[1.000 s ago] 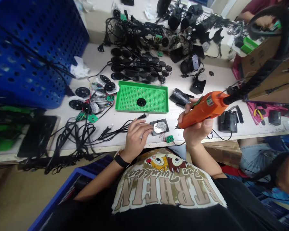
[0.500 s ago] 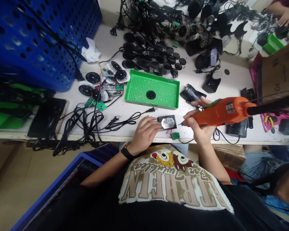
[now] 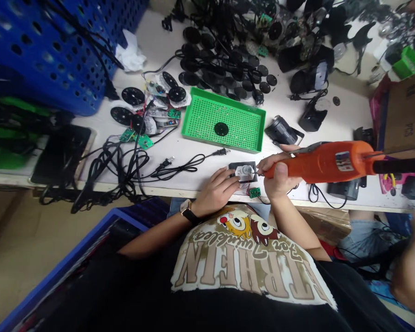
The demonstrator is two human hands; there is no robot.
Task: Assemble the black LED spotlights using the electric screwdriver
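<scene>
My right hand (image 3: 278,177) is wrapped round an orange electric screwdriver (image 3: 325,161), held nearly level with its bit pointing left. The bit's tip reaches the white inner part (image 3: 245,172) of a small black housing (image 3: 242,164) near the table's front edge. Whether the tip touches a screw is too small to tell. My left hand (image 3: 219,188) grips the housing's left side with its fingers. Thin wires run from the housing to a little green circuit board (image 3: 254,192) lying just in front of it.
Beyond the housing lies a green perforated tray (image 3: 200,133) with many small screws and a black disc (image 3: 221,129). Tangled black cables (image 3: 124,166) spread on the left, near a blue basket (image 3: 83,60). Black housings (image 3: 280,130) and a cardboard box (image 3: 406,110) stand right. Another person sits at the right.
The screwdriver has moved left, bringing its bit from beside the housing to its white inner part. My left hand stays at the housing. The view has shifted slightly.
</scene>
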